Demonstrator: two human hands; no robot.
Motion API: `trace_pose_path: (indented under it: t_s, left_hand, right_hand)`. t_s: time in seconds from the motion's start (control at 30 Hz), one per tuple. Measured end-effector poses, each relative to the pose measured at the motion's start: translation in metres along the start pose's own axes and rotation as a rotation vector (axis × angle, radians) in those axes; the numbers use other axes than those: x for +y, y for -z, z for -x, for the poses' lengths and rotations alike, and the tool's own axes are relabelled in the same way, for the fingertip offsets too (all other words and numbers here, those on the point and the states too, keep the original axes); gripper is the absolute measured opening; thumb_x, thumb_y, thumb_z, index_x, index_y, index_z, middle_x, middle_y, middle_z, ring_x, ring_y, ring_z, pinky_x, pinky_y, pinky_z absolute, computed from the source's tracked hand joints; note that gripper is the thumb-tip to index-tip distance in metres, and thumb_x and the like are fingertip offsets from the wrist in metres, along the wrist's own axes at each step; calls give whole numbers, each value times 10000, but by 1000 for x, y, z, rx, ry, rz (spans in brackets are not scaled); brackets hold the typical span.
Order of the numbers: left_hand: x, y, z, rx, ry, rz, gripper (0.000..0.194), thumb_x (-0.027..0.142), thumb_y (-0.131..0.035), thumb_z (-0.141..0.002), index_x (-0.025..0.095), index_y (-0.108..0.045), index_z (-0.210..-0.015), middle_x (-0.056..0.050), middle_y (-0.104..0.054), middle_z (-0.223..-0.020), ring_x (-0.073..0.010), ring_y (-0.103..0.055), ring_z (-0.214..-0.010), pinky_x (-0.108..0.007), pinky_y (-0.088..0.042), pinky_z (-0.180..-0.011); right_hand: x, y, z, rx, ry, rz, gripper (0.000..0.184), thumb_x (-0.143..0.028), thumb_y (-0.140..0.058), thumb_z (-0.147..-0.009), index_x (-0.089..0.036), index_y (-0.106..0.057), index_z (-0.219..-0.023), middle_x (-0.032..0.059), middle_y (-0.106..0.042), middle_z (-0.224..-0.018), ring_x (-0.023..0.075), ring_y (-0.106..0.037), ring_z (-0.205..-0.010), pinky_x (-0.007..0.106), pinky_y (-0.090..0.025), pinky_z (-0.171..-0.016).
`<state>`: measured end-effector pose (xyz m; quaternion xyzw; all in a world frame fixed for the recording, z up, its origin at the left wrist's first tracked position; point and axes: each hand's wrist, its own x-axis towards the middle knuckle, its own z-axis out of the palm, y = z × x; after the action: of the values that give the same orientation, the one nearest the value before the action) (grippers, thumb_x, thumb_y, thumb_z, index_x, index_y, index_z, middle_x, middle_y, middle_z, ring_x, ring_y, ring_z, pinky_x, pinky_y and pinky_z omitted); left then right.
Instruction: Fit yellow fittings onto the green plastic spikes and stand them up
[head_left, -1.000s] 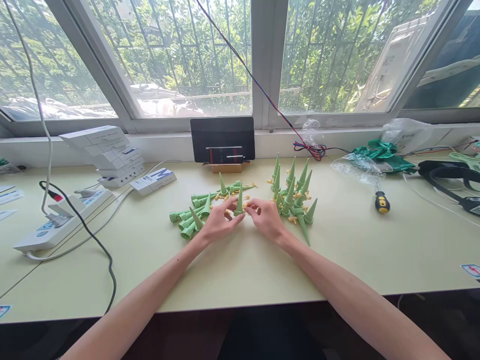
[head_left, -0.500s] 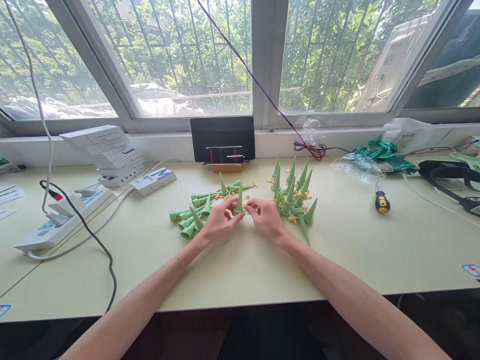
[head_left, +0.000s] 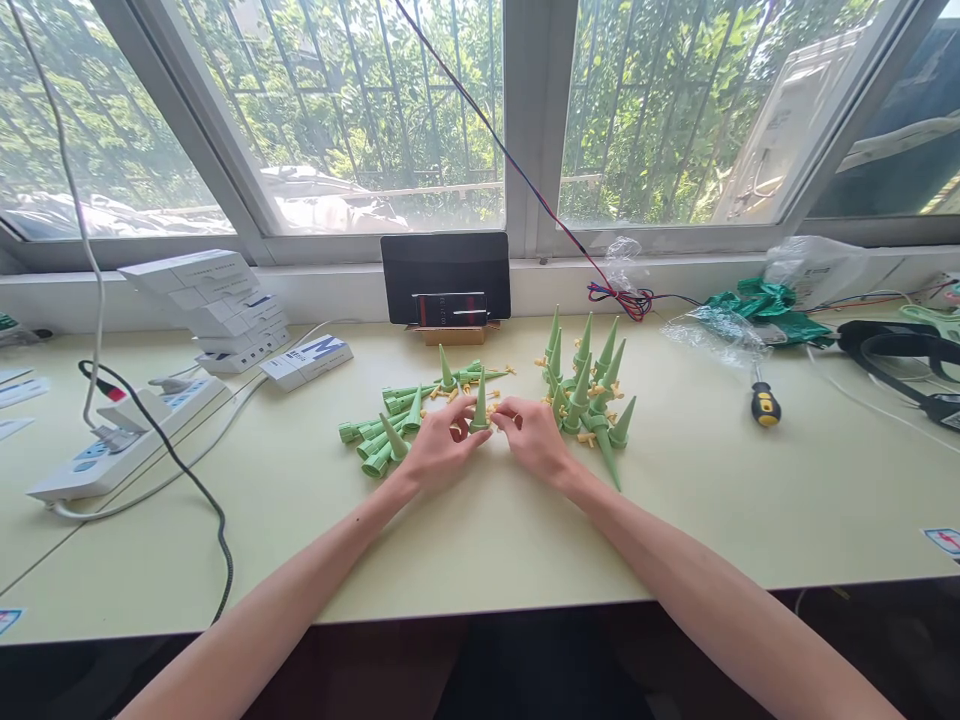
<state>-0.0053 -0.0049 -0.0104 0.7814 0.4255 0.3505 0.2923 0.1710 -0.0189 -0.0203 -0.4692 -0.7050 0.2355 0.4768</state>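
Observation:
Upright in the fingers of my left hand is a green plant watering spike, its pointed tip up. My right hand pinches a small yellow valve at the spike's right side; the fingers partly hide it, and I cannot tell how far it is seated. Left of my left hand lie several green spike parts, some hollow tubes and some cones. Just beyond my right hand stands a group of green spikes with yellow valves, one of them lying with its tip towards me.
A tablet with a phone before it stands by the window. To the left are a power strip, stacked white boxes and cables. A screwdriver, plastic wrap and a black headset strap lie to the right.
The held spike has shifted very slightly to the right, and the fingers of my left hand have moved a little around it. My right hand stays almost still.

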Motion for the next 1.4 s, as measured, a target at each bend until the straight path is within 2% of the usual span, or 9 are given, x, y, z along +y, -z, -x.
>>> trace_pose_path:
  t_s: [0.33, 0.63, 0.77, 0.9, 1.03, 1.23, 1.4]
  left_hand:
    - [1, 0, 1, 1, -5, -2, 452, 403, -641, -801, 186, -597, -1195, -61, -684, -975, -127, -542, -639, -287, -541, -607]
    - [1, -1, 3, 12, -5, 12, 458, 412, -659, -792, 182, -610, -1185, -62, -690, -967, -130, -559, -639, -304, -561, -625]
    - [0, -1, 3, 11, -7, 35, 479, 405, -675, -789, 184, -606, -1209, -58, -691, -974, -126, -546, -640, -309, -564, -640]
    - [1, -1, 2, 18, -15, 42, 488, 386, -682, -787, 182, -604, -1224, -64, -691, -995, -125, -544, -639, -317, -565, -656]
    - [3, 0, 2, 17, -28, 42, 473, 386, -672, -794, 200, -610, -1224, -64, -685, -1015, -128, -550, -649, -324, -565, -672]
    - [3, -1, 3, 18, -34, 49, 487, 393, -671, -794, 200, -610, -1237, -68, -689, -1013, -130, -559, -645, -323, -567, -661]
    - [2, -1, 2, 14, -17, 41, 494, 409, -679, -784, 185, -630, -1222, -84, -693, -1005, -147, -582, -672, -340, -573, -678]
  right_hand:
    - [-3, 1, 0, -11, -39, -31, 199, -242, -526, -859, -181, -608, -689, -11, -594, -645, 115, -465, -581, 235, -360, -596]
    - [-10, 4, -1, -21, -141, -99, 204, -263, -545, -827, -180, -595, -647, -13, -560, -580, 116, -480, -524, 245, -392, -549]
    - [-12, 6, -2, -64, -257, -250, 218, -321, -569, -813, -177, -588, -651, -18, -557, -542, 109, -498, -425, 246, -418, -469]
    - [-12, 7, -3, -100, -401, -446, 225, -344, -617, -769, -167, -568, -640, -22, -550, -515, 97, -486, -381, 223, -380, -378]
    - [-9, 8, -4, -114, -470, -585, 251, -362, -668, -725, -158, -566, -622, -28, -544, -501, 75, -461, -370, 202, -349, -351]
    - [-10, 8, -3, -120, -494, -590, 246, -352, -655, -734, -157, -560, -619, -38, -521, -485, 63, -448, -362, 191, -338, -342]
    - [-14, 8, -2, -96, -457, -567, 241, -343, -636, -747, -171, -528, -617, -46, -517, -487, 65, -442, -361, 196, -342, -344]
